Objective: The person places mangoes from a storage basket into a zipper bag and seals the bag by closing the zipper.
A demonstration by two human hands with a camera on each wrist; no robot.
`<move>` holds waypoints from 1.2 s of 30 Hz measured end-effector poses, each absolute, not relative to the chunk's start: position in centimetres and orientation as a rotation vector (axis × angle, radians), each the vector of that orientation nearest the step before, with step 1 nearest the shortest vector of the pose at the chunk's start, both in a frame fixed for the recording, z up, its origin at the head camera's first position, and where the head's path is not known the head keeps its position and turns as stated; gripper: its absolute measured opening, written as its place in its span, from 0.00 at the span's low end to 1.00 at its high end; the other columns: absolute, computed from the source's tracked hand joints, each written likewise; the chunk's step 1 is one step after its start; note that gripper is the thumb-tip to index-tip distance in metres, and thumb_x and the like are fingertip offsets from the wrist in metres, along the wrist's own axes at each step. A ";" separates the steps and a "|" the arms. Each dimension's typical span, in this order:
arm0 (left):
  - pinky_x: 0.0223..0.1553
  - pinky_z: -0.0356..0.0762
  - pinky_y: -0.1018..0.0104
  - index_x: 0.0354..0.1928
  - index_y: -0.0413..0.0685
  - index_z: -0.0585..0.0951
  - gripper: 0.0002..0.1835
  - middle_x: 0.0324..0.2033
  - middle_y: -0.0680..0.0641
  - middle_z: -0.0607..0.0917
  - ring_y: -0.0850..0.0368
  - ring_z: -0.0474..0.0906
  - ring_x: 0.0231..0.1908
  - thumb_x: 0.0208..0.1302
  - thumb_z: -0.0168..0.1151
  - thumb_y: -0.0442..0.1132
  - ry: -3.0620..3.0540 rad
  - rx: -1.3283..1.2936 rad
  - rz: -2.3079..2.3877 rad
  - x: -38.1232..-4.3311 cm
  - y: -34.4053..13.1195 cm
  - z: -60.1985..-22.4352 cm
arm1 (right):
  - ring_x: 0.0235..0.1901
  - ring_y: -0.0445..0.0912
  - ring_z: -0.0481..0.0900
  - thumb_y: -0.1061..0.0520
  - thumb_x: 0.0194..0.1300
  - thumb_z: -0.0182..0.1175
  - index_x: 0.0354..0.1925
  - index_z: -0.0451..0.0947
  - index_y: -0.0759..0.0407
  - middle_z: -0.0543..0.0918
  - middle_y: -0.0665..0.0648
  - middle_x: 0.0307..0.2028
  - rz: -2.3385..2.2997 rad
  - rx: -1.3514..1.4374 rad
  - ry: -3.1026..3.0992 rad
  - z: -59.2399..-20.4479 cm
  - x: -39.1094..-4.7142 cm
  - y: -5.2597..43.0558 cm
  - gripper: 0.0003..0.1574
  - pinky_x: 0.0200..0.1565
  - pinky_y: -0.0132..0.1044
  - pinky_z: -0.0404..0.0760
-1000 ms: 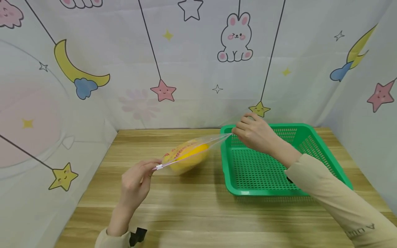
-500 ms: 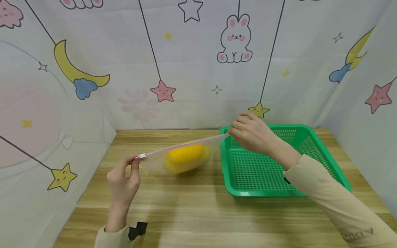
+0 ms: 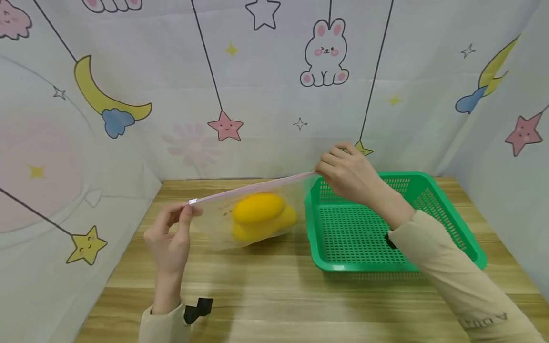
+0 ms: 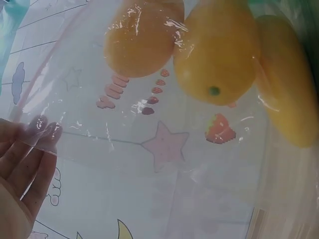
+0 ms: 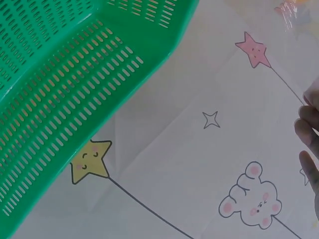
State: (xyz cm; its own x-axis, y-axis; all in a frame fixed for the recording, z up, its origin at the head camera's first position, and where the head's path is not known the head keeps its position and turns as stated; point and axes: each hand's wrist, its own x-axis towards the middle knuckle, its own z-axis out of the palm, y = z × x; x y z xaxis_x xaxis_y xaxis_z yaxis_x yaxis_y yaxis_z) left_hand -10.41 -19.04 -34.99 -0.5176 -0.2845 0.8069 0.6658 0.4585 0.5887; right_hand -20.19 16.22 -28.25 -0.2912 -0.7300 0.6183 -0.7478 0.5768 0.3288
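Note:
A clear slider zip bag [image 3: 216, 224] with a pink-edged top hangs stretched between both hands above the table. Inside it are several smooth yellow fruits [image 3: 259, 208], mango-like in shape; the left wrist view shows a green tip on one fruit [image 4: 217, 55]. My left hand [image 3: 170, 240] pinches the top left corner, beside the white slider [image 3: 193, 201]. At the higher right corner, my right hand [image 3: 346, 170] pinches the bag's edge. Red printed figures mark the plastic. In the right wrist view only the fingers [image 5: 310, 127] of the right hand show.
A green perforated basket [image 3: 315, 238] stands on the wooden table [image 3: 266, 295] to the right, below my right forearm. Behind the table hangs a white cloth [image 3: 266, 85] printed with stars, moons and a rabbit.
My left hand has moved left and up, drawing the bag's top edge taut. My right hand has risen slightly. The bag now hangs with its side facing me.

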 end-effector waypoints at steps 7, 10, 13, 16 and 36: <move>0.33 0.79 0.80 0.31 0.25 0.80 0.03 0.27 0.61 0.86 0.69 0.83 0.28 0.59 0.58 0.20 -1.711 -0.335 -1.340 -9.8 -18.2 -35.0 | 0.34 0.51 0.78 0.62 0.57 0.67 0.32 0.82 0.57 0.82 0.54 0.28 0.177 1.143 -2.154 -28.6 -19.7 16.4 0.03 0.48 0.47 0.75; 0.30 0.79 0.80 0.31 0.24 0.79 0.03 0.27 0.60 0.86 0.69 0.82 0.26 0.60 0.57 0.20 -1.691 -0.330 -1.379 -9.7 -17.7 -34.9 | 0.34 0.50 0.77 0.60 0.58 0.67 0.33 0.82 0.56 0.82 0.53 0.29 0.226 1.120 -2.213 -28.7 -19.4 16.5 0.03 0.48 0.48 0.75; 0.29 0.80 0.79 0.32 0.23 0.79 0.04 0.27 0.60 0.86 0.68 0.82 0.25 0.61 0.57 0.21 -1.681 -0.315 -1.406 -9.7 -17.2 -34.9 | 0.33 0.49 0.76 0.58 0.58 0.67 0.33 0.82 0.55 0.81 0.52 0.30 0.278 1.092 -2.269 -28.9 -19.1 16.5 0.03 0.44 0.47 0.73; 0.29 0.80 0.80 0.33 0.23 0.79 0.04 0.27 0.61 0.86 0.69 0.83 0.25 0.61 0.57 0.21 -1.678 -0.301 -1.417 -9.6 -16.8 -34.9 | 0.35 0.48 0.75 0.57 0.59 0.67 0.35 0.82 0.54 0.82 0.51 0.32 0.339 1.070 -2.328 -29.1 -18.8 16.5 0.04 0.41 0.45 0.71; 0.26 0.79 0.80 0.32 0.27 0.82 0.04 0.22 0.37 0.85 0.69 0.83 0.23 0.59 0.58 0.20 -1.731 -0.343 -1.390 -9.2 -14.9 -35.0 | 0.47 0.48 0.77 0.67 0.59 0.52 0.47 0.82 0.54 0.85 0.51 0.44 0.728 1.108 -2.395 -28.6 -14.4 11.9 0.20 0.54 0.47 0.70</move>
State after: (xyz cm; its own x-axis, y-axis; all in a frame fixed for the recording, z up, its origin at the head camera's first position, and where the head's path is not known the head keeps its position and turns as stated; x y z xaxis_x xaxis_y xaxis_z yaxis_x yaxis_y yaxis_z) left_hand -9.24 -14.93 -34.96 -0.5876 -0.2915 0.7548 0.6742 0.3396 0.6559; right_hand -14.42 11.86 -28.57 -0.6050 -0.5755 0.5502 -0.7843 0.5498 -0.2873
